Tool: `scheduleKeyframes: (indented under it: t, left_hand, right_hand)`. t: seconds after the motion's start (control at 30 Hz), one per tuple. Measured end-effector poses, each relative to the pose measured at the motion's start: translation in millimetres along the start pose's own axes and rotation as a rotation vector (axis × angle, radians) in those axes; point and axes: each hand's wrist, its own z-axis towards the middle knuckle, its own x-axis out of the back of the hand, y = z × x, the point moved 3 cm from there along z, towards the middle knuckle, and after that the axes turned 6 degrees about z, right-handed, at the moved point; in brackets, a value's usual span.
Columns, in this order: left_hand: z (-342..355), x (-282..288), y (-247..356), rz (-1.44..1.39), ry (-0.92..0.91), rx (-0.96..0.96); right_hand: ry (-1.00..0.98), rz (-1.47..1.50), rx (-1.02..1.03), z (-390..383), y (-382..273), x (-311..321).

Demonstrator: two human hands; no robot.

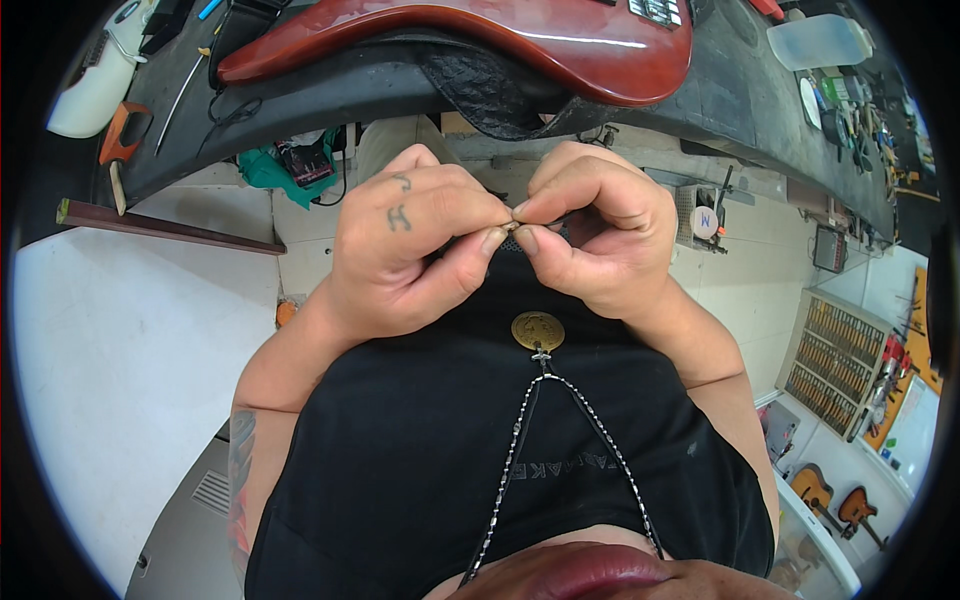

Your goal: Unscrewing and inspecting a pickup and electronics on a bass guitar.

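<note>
My left hand [415, 245] and my right hand [600, 225] meet fingertip to fingertip in front of my chest. Both are closed in a pinch, thumb against forefinger, on a tiny brass-coloured piece [513, 226]. Most of that piece is hidden by the fingertips, and its kind does not show. Beyond the hands, a glossy red-brown electric guitar body [590, 60] lies on the dark workbench [340, 95]. Neither hand touches the guitar. Black cloth [480, 95] under it hangs over the bench's near edge.
An orange-handled saw [122, 135] and a white guitar body [92, 98] lie at the bench's left. A long dark bar [170, 228] juts out below them. At the right are a translucent plastic container [820, 42] and several hand tools [860, 120]. A green bag [265, 172] sits below the bench.
</note>
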Motion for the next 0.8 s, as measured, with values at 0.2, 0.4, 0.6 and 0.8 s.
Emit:
scheduleKeyframes:
  t: [0.2,0.4,0.6,0.8]
  left_hand:
    - [2.2,1.2,0.3,0.136,0.021,-0.038]
    - [3.8,0.6,-0.5,0.18,0.063,-0.05]
    - [4.4,1.0,0.5,0.195,0.053,-0.059]
    - [4.2,0.4,0.4,0.202,0.044,-0.066]
  right_hand:
    - [-0.008,0.0,-0.004,-0.6,0.8,2.2]
    - [-0.015,-0.004,-0.008,-1.0,1.5,3.0]
    - [-0.008,0.076,-0.119,-3.4,2.2,2.0]
    - [0.0,0.089,-0.132,-3.1,3.2,2.1]
